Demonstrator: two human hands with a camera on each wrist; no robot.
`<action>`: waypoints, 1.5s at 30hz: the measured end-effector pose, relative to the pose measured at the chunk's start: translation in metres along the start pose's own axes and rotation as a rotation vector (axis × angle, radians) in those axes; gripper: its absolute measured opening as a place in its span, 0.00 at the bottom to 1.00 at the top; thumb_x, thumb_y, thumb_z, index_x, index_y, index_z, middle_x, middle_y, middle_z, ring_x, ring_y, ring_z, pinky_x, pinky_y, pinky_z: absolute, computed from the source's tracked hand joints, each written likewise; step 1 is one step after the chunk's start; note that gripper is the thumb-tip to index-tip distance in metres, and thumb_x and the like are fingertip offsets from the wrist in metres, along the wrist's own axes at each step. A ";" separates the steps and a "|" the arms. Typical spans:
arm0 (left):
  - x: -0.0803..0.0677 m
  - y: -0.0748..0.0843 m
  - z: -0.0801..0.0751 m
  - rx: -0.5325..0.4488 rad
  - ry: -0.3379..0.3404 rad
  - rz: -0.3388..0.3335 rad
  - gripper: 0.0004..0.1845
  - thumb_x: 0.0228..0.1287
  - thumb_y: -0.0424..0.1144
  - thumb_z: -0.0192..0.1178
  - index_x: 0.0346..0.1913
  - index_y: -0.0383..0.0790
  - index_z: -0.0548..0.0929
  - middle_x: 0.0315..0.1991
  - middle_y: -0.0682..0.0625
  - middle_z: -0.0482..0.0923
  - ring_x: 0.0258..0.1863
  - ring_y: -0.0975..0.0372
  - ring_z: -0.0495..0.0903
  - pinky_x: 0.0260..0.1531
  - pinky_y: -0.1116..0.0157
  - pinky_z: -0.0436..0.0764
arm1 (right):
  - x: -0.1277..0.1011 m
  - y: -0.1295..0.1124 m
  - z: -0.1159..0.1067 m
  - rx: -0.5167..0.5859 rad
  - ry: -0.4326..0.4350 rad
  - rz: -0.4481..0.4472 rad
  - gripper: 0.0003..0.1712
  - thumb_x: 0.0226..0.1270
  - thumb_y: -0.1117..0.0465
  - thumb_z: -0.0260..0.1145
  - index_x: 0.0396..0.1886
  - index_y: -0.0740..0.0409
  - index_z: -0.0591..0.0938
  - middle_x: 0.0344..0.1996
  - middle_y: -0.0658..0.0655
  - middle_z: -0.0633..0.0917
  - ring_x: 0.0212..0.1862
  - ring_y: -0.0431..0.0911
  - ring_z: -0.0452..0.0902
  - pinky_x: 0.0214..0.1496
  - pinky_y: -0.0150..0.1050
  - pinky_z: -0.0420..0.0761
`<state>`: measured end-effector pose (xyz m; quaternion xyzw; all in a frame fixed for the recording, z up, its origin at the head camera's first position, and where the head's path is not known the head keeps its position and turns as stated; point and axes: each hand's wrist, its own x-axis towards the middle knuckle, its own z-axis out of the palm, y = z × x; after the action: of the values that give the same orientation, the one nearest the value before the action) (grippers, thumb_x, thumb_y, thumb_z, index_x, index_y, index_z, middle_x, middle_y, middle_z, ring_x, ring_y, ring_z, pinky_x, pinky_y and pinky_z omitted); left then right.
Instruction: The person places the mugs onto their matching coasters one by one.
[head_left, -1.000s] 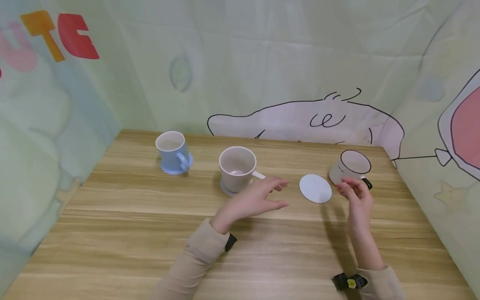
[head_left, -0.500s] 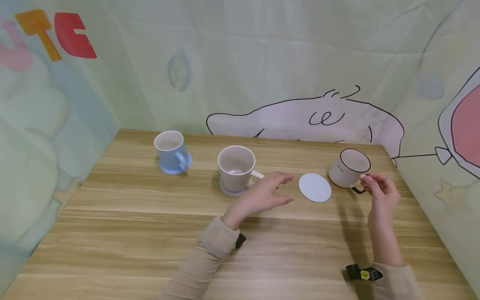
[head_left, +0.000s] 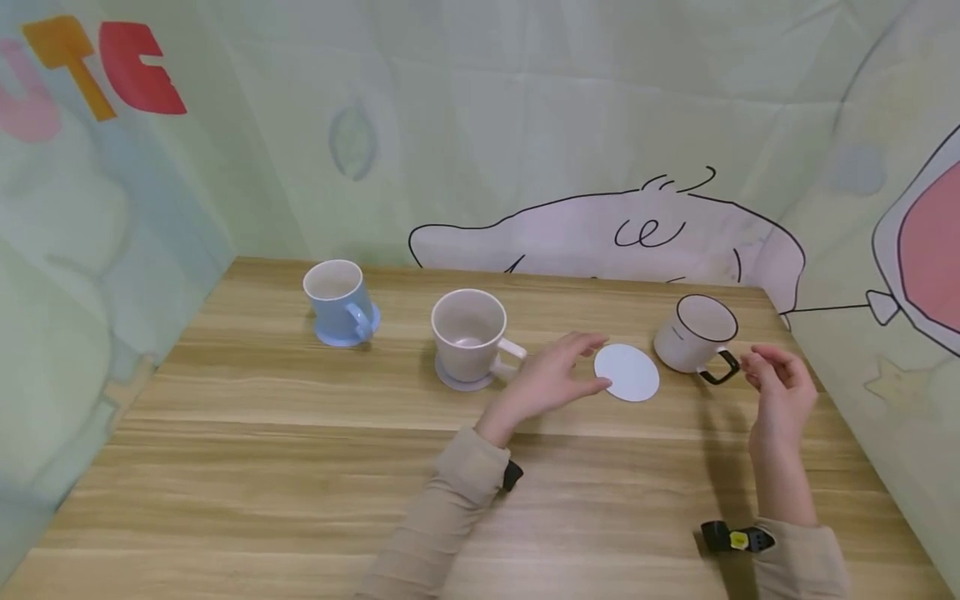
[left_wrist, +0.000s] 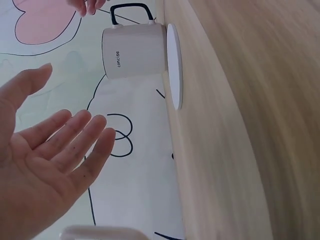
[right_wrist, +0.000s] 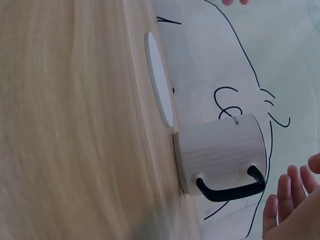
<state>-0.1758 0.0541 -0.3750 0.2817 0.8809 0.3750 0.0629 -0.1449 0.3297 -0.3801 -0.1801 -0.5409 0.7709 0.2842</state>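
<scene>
A white mug with a dark rim and black handle stands upright on the table at the right. My right hand hovers just right of that handle, its fingers loosely bent and apart from it in the right wrist view. Left of the mug lies a round white coaster. My left hand is held beside the coaster with fingers and thumb spread, holding nothing; the left wrist view shows its bare palm. Behind it, a pale mug rests on a coaster.
At the far left, a blue mug sits on a blue coaster. The wooden table meets a printed cloth backdrop along its back and sides.
My left hand has moved right, closer to the white coaster. My right hand has moved right, from in front of the white mug to beyond its handle. The mugs stay in place.
</scene>
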 end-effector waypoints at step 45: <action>0.068 -0.014 0.048 0.096 -0.201 -0.108 0.44 0.55 0.49 0.69 0.71 0.39 0.63 0.68 0.45 0.67 0.65 0.56 0.71 0.65 0.61 0.71 | 0.027 0.008 -0.016 -0.329 -0.227 0.239 0.07 0.68 0.59 0.62 0.29 0.45 0.82 0.26 0.38 0.84 0.34 0.31 0.78 0.41 0.22 0.76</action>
<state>-0.2231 0.1134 -0.4119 0.2725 0.9010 0.2985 0.1573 -0.1585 0.3564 -0.3928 -0.1987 -0.6626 0.7159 0.0949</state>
